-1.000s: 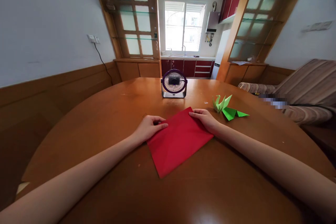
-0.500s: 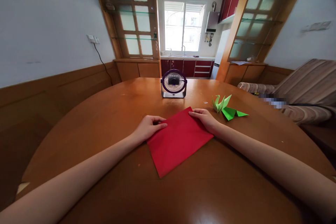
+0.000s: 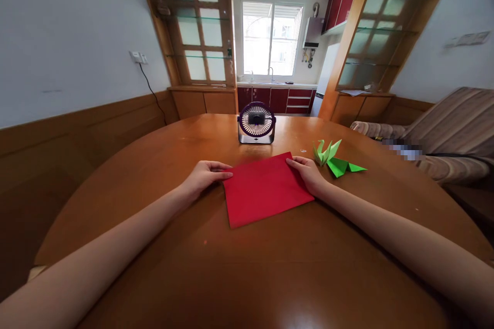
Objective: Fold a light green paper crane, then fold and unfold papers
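Red paper [image 3: 265,188] lies flat on the table [image 3: 154,164] between the two hands, its long axis running roughly from one hand to the other, slightly turned so its far right corner sits highest in view. The left hand [image 3: 203,177] rests loosely curled, palm down, with its fingertips touching the sheet's far left corner; it grips nothing. The right hand [image 3: 307,172] lies along the sheet's right edge, fingers spread flat and pressing near the far right corner, also clamping nothing. Both hands are equally close, each at its own end of the sheet. Beyond the sheet, away from the hands, stands a small purple fan [image 3: 257,123], apart from the paper. Just to the right of the right hand lie green folded paper figures [image 3: 334,158], near it but not touching. The near edge of the sheet faces bare wood toward the person, with open room there and to the left of the left hand.
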`<act>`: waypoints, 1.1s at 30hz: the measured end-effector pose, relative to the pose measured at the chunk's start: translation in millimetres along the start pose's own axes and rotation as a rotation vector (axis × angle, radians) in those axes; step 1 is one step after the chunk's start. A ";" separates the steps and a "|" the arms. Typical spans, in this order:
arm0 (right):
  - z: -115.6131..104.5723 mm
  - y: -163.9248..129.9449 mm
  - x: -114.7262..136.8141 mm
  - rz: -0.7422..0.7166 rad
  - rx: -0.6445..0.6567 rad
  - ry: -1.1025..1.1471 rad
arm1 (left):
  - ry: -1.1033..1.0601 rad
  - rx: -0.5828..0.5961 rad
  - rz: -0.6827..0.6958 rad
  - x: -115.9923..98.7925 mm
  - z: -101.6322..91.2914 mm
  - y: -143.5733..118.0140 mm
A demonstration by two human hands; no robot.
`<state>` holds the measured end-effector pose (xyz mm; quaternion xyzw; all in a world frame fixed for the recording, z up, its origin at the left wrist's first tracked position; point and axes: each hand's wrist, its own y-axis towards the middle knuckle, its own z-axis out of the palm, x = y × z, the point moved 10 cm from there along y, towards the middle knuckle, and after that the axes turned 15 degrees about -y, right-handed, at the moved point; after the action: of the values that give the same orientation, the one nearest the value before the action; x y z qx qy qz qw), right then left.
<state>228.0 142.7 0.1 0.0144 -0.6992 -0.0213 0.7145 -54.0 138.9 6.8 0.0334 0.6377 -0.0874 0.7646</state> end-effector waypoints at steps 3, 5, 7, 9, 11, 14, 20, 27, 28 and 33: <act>-2.2 1.4 -1.1 -0.013 -0.015 -0.011 | -0.048 -0.022 -0.003 1.7 -3.2 0.7; -3.3 2.1 -2.6 -0.012 -0.023 -0.013 | -0.076 -0.026 -0.001 1.4 -2.8 0.0; -4.2 2.8 -3.2 -0.017 -0.028 -0.011 | -0.102 -0.028 0.001 0.5 -1.6 -1.3; -4.4 3.3 -3.6 -0.022 -0.027 -0.009 | -0.123 -0.035 0.004 -0.6 -0.9 -2.7; -4.0 3.4 -3.9 -0.023 -0.023 -0.001 | -0.133 -0.045 0.008 -1.4 -0.8 -3.7; -3.6 2.7 -3.8 -0.020 -0.023 0.016 | -0.142 -0.054 0.018 -1.8 -1.4 -3.4; -3.0 1.3 -3.2 -0.009 -0.024 0.012 | -0.159 -0.062 0.017 -0.9 -3.3 -0.9; -3.7 3.0 -3.7 -0.017 -0.014 -0.009 | -0.186 -0.072 0.021 -2.7 -1.3 -3.5; -4.1 3.1 -3.7 -0.019 -0.015 -0.011 | -0.193 -0.075 0.021 -2.6 -1.3 -3.5; -5.8 3.2 -3.1 -0.025 -0.032 -0.021 | -0.214 -0.091 -0.014 0.2 -2.3 -1.9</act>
<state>233.7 146.0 -3.0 0.0116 -0.7060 -0.0417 0.7069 -56.5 137.4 6.3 -0.0154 0.5559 -0.0668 0.8284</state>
